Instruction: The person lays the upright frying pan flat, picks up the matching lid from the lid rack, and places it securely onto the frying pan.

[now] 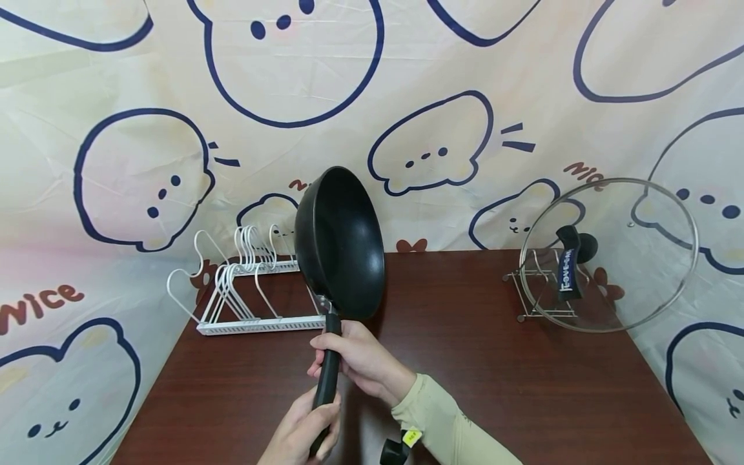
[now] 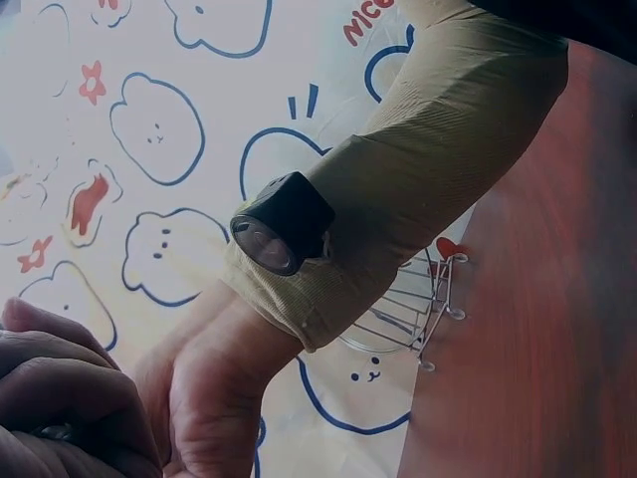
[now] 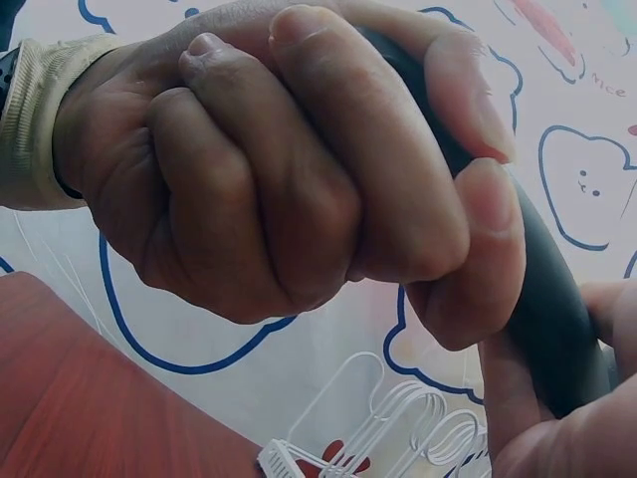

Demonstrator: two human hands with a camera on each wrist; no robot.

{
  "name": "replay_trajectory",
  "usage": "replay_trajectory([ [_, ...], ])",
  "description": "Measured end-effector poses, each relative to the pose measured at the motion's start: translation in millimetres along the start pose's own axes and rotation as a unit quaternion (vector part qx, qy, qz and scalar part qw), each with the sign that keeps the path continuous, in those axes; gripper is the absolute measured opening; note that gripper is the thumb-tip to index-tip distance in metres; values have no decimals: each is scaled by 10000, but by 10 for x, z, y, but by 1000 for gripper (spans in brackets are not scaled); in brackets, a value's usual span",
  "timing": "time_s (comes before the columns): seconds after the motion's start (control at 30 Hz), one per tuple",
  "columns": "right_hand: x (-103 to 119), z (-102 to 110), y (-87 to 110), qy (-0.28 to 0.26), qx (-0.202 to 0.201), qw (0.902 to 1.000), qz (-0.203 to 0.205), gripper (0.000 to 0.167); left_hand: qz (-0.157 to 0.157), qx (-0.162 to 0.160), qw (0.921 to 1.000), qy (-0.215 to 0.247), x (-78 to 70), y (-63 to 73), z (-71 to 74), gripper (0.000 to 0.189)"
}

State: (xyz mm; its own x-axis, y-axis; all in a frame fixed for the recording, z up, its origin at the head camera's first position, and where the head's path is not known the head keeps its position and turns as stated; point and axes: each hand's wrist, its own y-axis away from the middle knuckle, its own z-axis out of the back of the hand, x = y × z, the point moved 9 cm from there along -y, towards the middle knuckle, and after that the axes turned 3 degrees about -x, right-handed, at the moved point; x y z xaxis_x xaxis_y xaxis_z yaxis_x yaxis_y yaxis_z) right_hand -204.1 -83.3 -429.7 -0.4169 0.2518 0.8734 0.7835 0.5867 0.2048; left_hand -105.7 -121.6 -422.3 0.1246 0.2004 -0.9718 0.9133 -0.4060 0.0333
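A deep black frying pan (image 1: 340,245) is held up in the head view, its hollow turned to the right. My right hand (image 1: 369,361) grips the upper part of its long black handle (image 1: 329,374), just below the pan body. Lower down, my left hand (image 1: 302,426) has its fingers curled round the handle's end. The right wrist view shows the left hand (image 3: 269,189) wrapped about the dark handle (image 3: 547,289), with the right hand (image 3: 567,428) beside it. In the left wrist view the handle is hidden behind curled fingers.
A white rack (image 1: 256,323) with several wire dividers stands on the brown table (image 1: 465,374), behind and left of the pan. At the right, a glass lid (image 1: 628,303) with a black knob leans upright on a small wire rack (image 1: 546,313). Printed cloth (image 1: 325,77) covers the walls.
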Motion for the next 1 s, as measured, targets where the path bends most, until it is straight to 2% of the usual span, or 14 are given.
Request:
replay_trajectory([
  [0.2, -20, 25, 2, 22, -72, 10000, -41, 11, -209, 185, 9996, 64, -8, -20, -30, 22],
  [0.4, -49, 63, -7, -23, -195, 9998, -62, 11, 187, -48, 9998, 6, 40, -31, -13, 27],
  [0.63, -64, 94, -10, 31, -264, 9996, -85, 11, -1, 134, 9999, 99, 42, -44, -34, 27],
  [0.87, -80, 109, -23, 7, -219, 9997, -107, 12, 215, 36, 9997, 98, 74, -56, -18, 29],
  [1.0, -98, 122, -32, -3, -255, 9996, -116, 11, 337, -17, 9994, 117, 89, -63, -10, 23],
])
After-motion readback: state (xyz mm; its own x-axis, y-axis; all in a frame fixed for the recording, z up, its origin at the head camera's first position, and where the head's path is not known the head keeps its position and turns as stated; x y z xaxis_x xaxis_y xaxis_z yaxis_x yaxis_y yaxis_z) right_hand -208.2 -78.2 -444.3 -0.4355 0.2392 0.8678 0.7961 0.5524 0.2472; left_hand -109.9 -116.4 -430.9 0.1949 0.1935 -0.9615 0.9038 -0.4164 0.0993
